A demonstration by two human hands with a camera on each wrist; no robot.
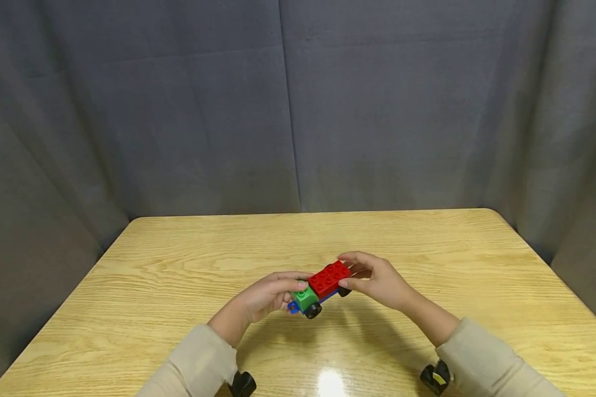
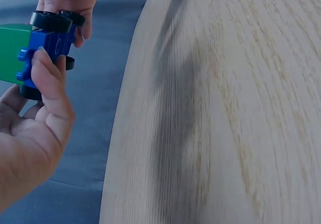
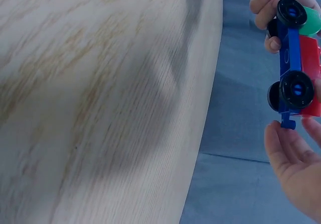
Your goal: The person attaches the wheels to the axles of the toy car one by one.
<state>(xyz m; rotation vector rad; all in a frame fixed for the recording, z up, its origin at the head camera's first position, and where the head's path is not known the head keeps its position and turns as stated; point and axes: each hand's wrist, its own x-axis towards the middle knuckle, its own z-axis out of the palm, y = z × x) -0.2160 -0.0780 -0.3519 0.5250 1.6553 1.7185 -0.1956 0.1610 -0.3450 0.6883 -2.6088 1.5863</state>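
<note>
Both hands hold a toy truck built of bricks, raised over the table in the head view. Its parts are a studded red brick (image 1: 329, 279), a green front block (image 1: 305, 298), a blue wheeled base (image 3: 292, 56) and black wheels (image 1: 313, 310). My left hand (image 1: 272, 293) grips the green end, thumb on top and fingers beneath. At the red end, my right hand (image 1: 383, 282) pinches the brick between thumb and fingers. The left wrist view shows fingertips against the underside of the base, near its blue hitch (image 2: 22, 63).
A light wood-grain table (image 1: 179, 248) spreads below the hands, with rounded far corners. Grey curtains (image 1: 203, 110) hang behind it and along both sides. Black devices, one (image 1: 242, 384) by the left cuff and another (image 1: 435, 377) by the right, sit at the wrists.
</note>
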